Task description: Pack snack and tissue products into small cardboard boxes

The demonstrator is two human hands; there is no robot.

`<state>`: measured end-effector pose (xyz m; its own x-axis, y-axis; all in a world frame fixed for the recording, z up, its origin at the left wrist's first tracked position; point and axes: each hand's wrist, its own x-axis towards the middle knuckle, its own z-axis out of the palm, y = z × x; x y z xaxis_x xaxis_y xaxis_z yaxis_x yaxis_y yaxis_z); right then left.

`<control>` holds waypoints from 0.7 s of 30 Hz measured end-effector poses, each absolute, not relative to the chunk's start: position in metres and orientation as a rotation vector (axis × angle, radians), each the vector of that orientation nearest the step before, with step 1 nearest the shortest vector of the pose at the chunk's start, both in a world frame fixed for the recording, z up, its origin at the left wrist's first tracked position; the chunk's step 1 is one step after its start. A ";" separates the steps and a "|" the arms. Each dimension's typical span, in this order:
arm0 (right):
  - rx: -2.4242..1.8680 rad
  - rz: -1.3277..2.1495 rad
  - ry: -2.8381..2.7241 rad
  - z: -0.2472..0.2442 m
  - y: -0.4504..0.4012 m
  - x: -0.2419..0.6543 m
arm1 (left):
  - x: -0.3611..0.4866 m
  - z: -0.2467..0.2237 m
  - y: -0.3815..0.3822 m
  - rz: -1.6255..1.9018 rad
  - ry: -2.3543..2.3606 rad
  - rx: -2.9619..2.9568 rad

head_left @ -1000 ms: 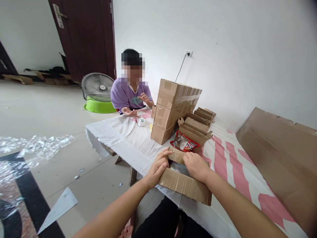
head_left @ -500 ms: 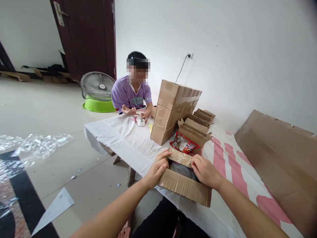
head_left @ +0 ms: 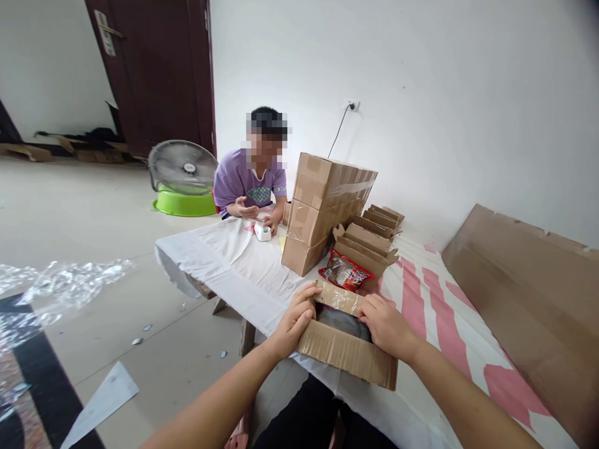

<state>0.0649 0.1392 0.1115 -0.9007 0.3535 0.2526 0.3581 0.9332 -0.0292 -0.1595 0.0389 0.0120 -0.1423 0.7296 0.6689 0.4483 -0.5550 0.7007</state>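
Note:
An open cardboard box (head_left: pixel 349 353) sits at the near edge of the cloth-covered table, its near flap hanging outward. Something dark (head_left: pixel 344 323) lies inside it. My left hand (head_left: pixel 296 319) grips the box's left side, fingers on the upper flap's corner. On the right side, my right hand (head_left: pixel 386 321) has its fingers curled over the edge of the same box. Just beyond the box rests a red and clear packet (head_left: pixel 346 271). Behind that packet stand several open cardboard boxes (head_left: pixel 365 240) in a row.
Closed boxes (head_left: pixel 306 221) are stacked beyond my hands. A person in a purple shirt (head_left: pixel 250 181) sits across the table (head_left: pixel 219 265), one hand at a white device (head_left: pixel 262 232). A large cardboard sheet (head_left: pixel 519 299) leans at the right. A fan (head_left: pixel 182 167) stands behind.
The view has shifted slightly. My hands stay on the box in nearly the same pose. The other person's head has moved a little to the right.

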 end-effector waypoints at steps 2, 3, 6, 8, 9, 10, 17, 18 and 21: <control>-0.549 0.099 -2.752 0.117 0.135 0.089 | -0.160 0.012 0.039 1.760 1.340 1.897; -0.610 0.177 -2.685 0.119 0.132 0.104 | -0.160 0.012 0.039 1.755 1.339 1.905; -0.993 0.443 -2.474 0.113 0.126 0.163 | -0.159 0.011 0.039 1.759 1.325 1.923; -1.267 0.619 -2.361 0.097 0.120 0.208 | -0.159 0.011 0.039 1.781 1.319 1.920; -1.389 0.693 -2.318 0.086 0.115 0.230 | -0.159 0.011 0.039 1.789 1.323 1.914; -1.497 0.753 -2.286 0.074 0.109 0.252 | -0.159 0.011 0.039 1.793 1.327 1.909; -2.002 0.805 -2.146 0.003 0.061 0.330 | -0.157 0.017 0.040 1.805 1.300 1.909; -2.058 0.757 -2.136 0.000 0.060 0.331 | -0.157 0.017 0.040 1.810 1.303 1.912; -2.205 0.590 -2.137 0.001 0.065 0.329 | -0.157 0.017 0.040 1.808 1.317 1.920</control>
<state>0.3293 0.0649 0.0011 -0.0056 0.9667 -0.2558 0.9610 -0.0656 -0.2686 -0.1568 0.0404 0.0167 -0.1408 0.6943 0.7058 0.4586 -0.5861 0.6680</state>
